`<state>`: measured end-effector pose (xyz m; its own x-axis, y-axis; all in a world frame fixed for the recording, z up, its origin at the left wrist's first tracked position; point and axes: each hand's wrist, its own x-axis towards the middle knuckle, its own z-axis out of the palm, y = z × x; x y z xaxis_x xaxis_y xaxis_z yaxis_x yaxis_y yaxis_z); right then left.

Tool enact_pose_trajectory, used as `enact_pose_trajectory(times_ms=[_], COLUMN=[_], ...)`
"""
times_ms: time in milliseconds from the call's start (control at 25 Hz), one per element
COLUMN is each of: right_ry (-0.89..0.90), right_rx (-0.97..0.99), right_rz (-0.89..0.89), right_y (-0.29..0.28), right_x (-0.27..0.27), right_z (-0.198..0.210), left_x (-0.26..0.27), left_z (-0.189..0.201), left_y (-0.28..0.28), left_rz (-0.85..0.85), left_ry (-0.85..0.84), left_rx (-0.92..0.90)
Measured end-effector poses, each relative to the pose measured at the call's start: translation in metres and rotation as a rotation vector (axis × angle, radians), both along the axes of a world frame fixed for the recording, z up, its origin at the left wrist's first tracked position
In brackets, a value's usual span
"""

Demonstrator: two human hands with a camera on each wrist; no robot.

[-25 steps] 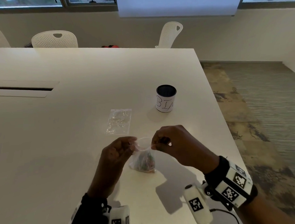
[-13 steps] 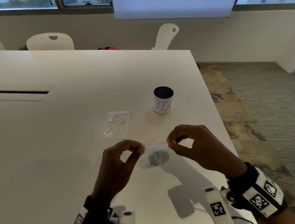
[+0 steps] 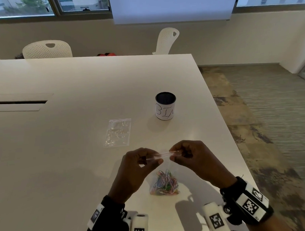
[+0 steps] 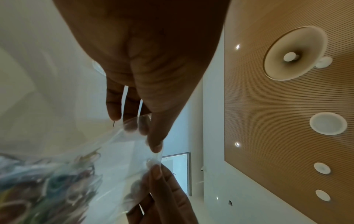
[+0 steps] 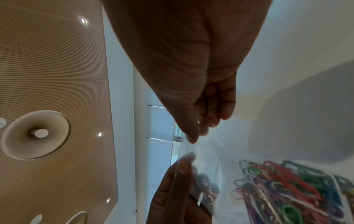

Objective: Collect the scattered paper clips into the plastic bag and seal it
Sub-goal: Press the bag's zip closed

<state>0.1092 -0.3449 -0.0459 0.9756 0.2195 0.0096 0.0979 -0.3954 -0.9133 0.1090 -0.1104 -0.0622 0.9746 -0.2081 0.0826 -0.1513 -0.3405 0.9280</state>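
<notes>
A small clear plastic bag (image 3: 165,169) hangs upright above the white table (image 3: 80,153), its bottom touching or close to the tabletop. Several coloured paper clips (image 3: 164,183) fill its lower part. My left hand (image 3: 151,160) pinches the left end of the bag's top strip between thumb and fingers. My right hand (image 3: 173,155) pinches the right end the same way, thumbs nearly meeting. In the left wrist view the plastic bag (image 4: 122,159) runs between both thumbs, with blurred paper clips (image 4: 49,184) below. The right wrist view shows the paper clips (image 5: 291,189) sharp through the plastic.
A second flat clear bag (image 3: 118,132) lies on the table beyond my left hand. A small dark cup labelled BIN (image 3: 165,106) stands farther back right. The table's right edge runs close to my right wrist. Chairs (image 3: 47,50) stand behind the table.
The bag was tilted up and sideways half a second ago; now it hangs straight down with the clips settled at the bottom. Both hands have drawn closer along the top strip.
</notes>
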Motion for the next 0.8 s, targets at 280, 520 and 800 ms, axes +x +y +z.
enact_pose_trajectory(times_ms=[280,520,800], right_ry=[-0.008,-0.083,-0.113], right_rx=[0.004,-0.004,0.068], right_rz=[0.022,0.024,0.021], right_y=[0.001,0.004,0.011], right_x=[0.003,0.001,-0.004], right_z=[-0.002,-0.007,-0.011], left_x=[0.005,0.002,-0.004], left_z=[0.000,0.000,0.002], left_y=[0.001,-0.004,-0.008], left_rz=[0.004,0.042,0.046], left_ry=[0.026,0.113,0.174], left_rx=[-0.053,-0.191,-0.251])
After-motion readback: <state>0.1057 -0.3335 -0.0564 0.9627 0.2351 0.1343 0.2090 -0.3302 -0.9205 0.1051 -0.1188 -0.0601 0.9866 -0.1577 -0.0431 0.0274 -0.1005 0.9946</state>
